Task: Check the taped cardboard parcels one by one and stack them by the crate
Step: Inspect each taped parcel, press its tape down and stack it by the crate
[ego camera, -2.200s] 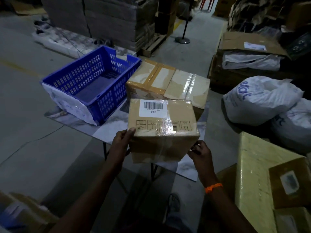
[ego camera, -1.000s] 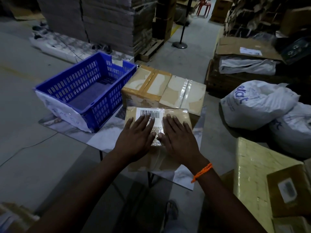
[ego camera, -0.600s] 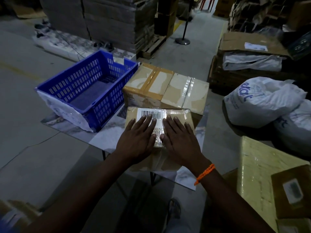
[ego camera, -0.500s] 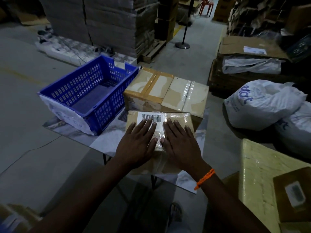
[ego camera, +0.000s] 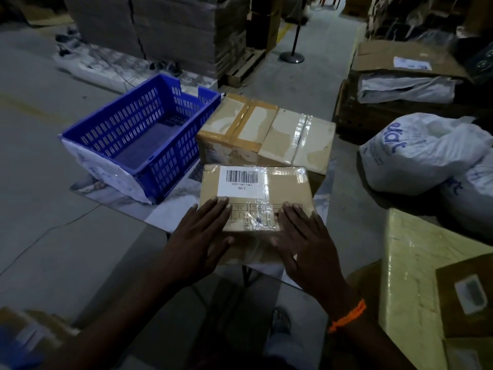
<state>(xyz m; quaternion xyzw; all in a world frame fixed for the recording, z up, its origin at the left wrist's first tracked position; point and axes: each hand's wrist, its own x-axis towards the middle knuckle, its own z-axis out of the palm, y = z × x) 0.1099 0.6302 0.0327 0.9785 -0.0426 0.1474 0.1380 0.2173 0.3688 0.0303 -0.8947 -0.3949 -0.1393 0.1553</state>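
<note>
Under both hands (ego camera: pixel 253 239), taped parcel (ego camera: pixel 256 196)

Both hands are lying flat on the near end of a taped parcel (ego camera: pixel 256 197), left hand (ego camera: pixel 198 243) and right hand (ego camera: pixel 304 243) apart, its barcode label (ego camera: pixel 242 182) showing, beside a blue crate (ego camera: pixel 138 134).
</note>
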